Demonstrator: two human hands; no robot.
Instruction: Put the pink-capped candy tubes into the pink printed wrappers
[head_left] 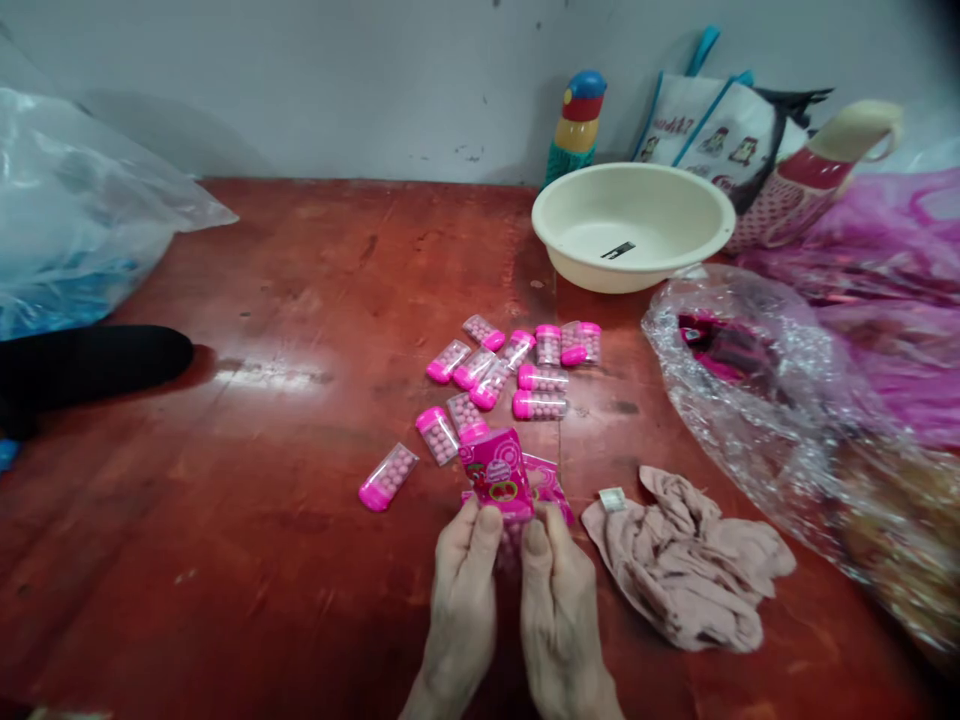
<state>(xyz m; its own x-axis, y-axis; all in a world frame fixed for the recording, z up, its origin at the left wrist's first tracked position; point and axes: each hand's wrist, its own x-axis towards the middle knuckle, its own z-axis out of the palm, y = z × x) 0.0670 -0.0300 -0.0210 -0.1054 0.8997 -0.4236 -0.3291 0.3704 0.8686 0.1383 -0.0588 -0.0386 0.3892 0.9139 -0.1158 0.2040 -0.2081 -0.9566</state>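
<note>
My left hand (466, 570) and my right hand (556, 575) are side by side, thumbs on top, gripping a pink printed candy sleeve (498, 472) from both sides. Pink balls show just below its lower edge, between my thumbs; whether they sit in a tube pushed into the sleeve I cannot tell. Behind it lies more pink printed wrapping (553, 485), partly covered. Just beyond my hands, several clear candy tubes (437, 436) with pink caps and pink balls lie scattered on the red table (247, 520). One tube (388, 478) lies apart to the left.
Right of my hands lies a crumpled beige cloth (690, 560). A clear plastic bag (757, 400) with pink wrappers is beyond it. At the back are a cream basin (634, 270), a colourful bottle (577, 125) and a pink-cream thermos (810, 180). A black object (97, 365) juts in from the left.
</note>
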